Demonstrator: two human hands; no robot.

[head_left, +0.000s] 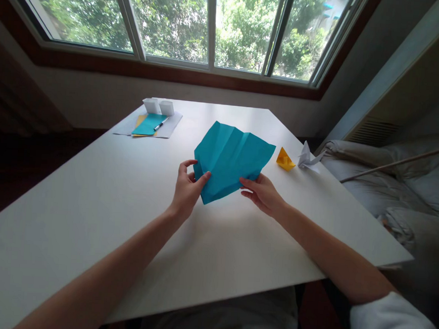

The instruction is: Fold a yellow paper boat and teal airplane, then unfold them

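Note:
A creased teal sheet of paper [232,158] is held a little above the white table [127,213], at its middle. My left hand [187,188] pinches the sheet's near left edge, thumb on top and fingers behind. At the near right edge my right hand [263,193] grips it with fingers pressed on the paper. Fold lines cross the sheet and its near corner points down between my hands.
A yellow folded paper boat [285,159] and a white folded paper crane [308,157] sit near the table's right edge. At the back left lie stacked paper sheets [149,124] with a pen [160,124] and white folded boxes [159,105]. A bed [400,190] stands to the right.

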